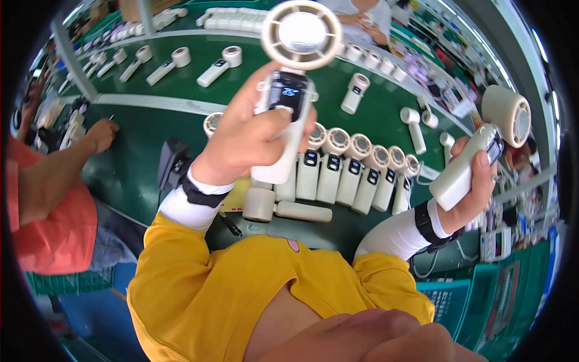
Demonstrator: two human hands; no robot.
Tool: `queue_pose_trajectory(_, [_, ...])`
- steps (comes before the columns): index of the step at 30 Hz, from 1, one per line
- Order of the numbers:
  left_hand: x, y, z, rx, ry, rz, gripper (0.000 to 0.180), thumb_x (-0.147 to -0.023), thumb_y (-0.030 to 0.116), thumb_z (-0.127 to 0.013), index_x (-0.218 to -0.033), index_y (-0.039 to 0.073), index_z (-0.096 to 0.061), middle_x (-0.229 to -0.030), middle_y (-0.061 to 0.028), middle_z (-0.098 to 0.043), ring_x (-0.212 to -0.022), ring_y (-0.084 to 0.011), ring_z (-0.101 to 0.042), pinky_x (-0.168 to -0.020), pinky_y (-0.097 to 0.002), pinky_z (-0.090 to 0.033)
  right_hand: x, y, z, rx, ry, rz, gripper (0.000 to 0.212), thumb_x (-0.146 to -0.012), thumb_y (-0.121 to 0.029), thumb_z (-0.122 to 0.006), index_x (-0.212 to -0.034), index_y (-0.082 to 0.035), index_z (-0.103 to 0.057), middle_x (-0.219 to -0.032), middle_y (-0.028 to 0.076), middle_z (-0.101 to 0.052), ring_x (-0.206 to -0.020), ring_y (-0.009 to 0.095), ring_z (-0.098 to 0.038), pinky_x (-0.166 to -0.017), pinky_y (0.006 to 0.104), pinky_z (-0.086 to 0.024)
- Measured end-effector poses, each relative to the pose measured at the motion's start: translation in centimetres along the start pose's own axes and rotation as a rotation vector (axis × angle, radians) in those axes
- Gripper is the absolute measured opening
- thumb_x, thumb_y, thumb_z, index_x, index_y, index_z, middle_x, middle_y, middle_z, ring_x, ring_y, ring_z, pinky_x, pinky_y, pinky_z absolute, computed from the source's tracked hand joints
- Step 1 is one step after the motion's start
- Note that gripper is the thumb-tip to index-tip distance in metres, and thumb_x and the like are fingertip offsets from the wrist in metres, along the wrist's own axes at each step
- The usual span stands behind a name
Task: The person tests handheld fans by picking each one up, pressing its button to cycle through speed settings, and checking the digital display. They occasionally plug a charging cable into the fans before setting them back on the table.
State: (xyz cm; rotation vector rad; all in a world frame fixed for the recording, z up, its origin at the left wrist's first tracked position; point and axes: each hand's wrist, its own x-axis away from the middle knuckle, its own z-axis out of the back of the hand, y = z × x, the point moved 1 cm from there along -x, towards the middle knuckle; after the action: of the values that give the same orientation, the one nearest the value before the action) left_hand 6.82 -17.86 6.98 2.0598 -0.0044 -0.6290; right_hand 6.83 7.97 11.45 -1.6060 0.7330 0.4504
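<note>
Handheld fan (277, 161) is being grasped in your left hand (256, 130), raised above the worktop around top centre; second fan (461, 172) is being grasped in your right hand (480, 181), raised at far right. Left fingers are wrapping the handle, thumb lying on its front; right fingers are also closing round a handle.

Writing, left to right: black display (289, 90) on the left-hand fan is showing lit blue characters; some panels in the row of fans (330, 175) are glowing blue, too small to make out; the right-hand fan's dark panel is sitting too oblique to read.

Surface and room: co-worker in a coral shirt (60, 223) is reaching onto the green worktop (142, 163) at left. Pale rail (169, 104) is running behind, with more white fans lying spaced out on the green surface beyond. Person in white (375, 13) is facing you from across the top. Teal crate (446, 301) is standing lower right.

Looks: left-hand fan is standing near upright, off-white, round grille facing you, silver disc in the middle. Loose fan (304, 211) is lying just before the row. Right-hand fan is tilting, off-white too, head up and right.
</note>
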Motion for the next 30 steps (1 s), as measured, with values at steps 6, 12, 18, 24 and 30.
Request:
queue_pose_trajectory(6, [0.5, 0.0, 0.0, 0.108, -0.011, -0.006, 0.058, -0.068, -0.005, -0.034, -0.125, 0.001, -0.024, -0.081, -0.0146, -0.052, -0.066, -0.0211, -0.053, -0.062, -0.0306, -0.045, 2.3, -2.1, 4.0, 0.080, 0.281, 0.148, 0.044, -0.079, -0.025, -0.050, -0.110, 0.005, -0.044, -0.073, 0.012, -0.056, -0.058, 0.013, -0.050, -0.052, 0.0208, -0.038])
queue_pose_trajectory(12, [0.2, -1.1, -0.3, 0.194, 0.007, 0.081, 0.058, -0.068, -0.004, -0.035, -0.125, 0.000, -0.024, -0.081, -0.0152, -0.052, -0.069, -0.0223, -0.054, -0.063, -0.0312, -0.045, 1.5, -0.7, 2.2, -0.051, 0.324, -0.090, 0.042, -0.085, -0.028, -0.042, -0.112, 0.004, -0.044, -0.078, 0.011, -0.056, -0.062, 0.013, -0.051, -0.053, 0.0204, -0.041])
queue_pose_trajectory(18, [0.7, -1.4, -1.2, -0.028, -0.018, 0.049, 0.061, -0.068, -0.007, -0.037, -0.126, -0.001, -0.020, -0.082, -0.0124, -0.052, -0.073, -0.0170, -0.052, -0.064, -0.0298, -0.044, 1.6, 1.5, -1.8, -0.381, -0.130, -0.535, 0.029, -0.084, -0.024, -0.041, -0.097, 0.001, -0.048, -0.070, 0.012, -0.058, -0.056, 0.013, -0.052, -0.049, 0.0229, -0.042])
queue_pose_trajectory(24, [1.1, -0.9, -1.6, -0.087, -0.003, 0.028, 0.065, -0.068, -0.010, -0.039, -0.128, -0.001, -0.016, -0.084, -0.0087, -0.052, -0.074, -0.0112, -0.051, -0.064, -0.0252, -0.043, 4.0, 1.9, -5.7, -0.195, -0.301, -0.508, 0.037, -0.083, -0.027, -0.036, -0.102, 0.003, -0.048, -0.072, 0.011, -0.057, -0.060, 0.013, -0.051, -0.054, 0.0228, -0.041])
queue_pose_trajectory(30, [1.2, -0.6, -1.3, -0.166, -0.049, 0.029, 0.066, -0.067, -0.010, -0.040, -0.127, -0.003, -0.016, -0.089, -0.0062, -0.050, -0.076, -0.0077, -0.049, -0.060, -0.0204, -0.041, 4.6, 1.9, -6.4, -0.198, -0.312, -0.422, 0.033, -0.081, -0.026, -0.042, -0.099, 0.002, -0.045, -0.072, 0.013, -0.058, -0.062, 0.016, -0.055, -0.054, 0.0241, -0.044])
